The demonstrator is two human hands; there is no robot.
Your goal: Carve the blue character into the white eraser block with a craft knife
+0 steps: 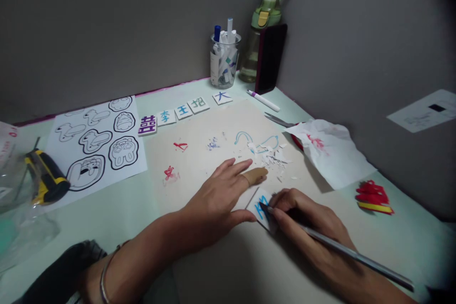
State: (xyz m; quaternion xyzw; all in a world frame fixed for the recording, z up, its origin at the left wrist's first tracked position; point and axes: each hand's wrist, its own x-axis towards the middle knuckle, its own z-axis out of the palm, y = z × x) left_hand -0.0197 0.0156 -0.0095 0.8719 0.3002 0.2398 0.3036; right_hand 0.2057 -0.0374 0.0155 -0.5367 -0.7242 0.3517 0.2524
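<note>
My right hand [313, 223] grips a slim silver pen-shaped craft knife [342, 247], its dark tip over blue marks on a small white square block [261, 206]. Beside that block my left hand [224, 190] lies flat on the pale board [210, 266], fingers spread. Its thumb touches the block's near left edge. One finger wears a tan finger cover [257, 175]. White shavings [276, 159] are scattered just beyond my hands. My right fingers hide the block's right side.
Several white tiles with characters [183, 110] line the board's far edge. Behind stand a cup of markers [224, 61], a green bottle [265, 19] and a phone [272, 57]. Scissors [280, 120] lie partly under stained paper [331, 152]. A yellow-black utility knife [46, 175] rests left on printed drawings [103, 147].
</note>
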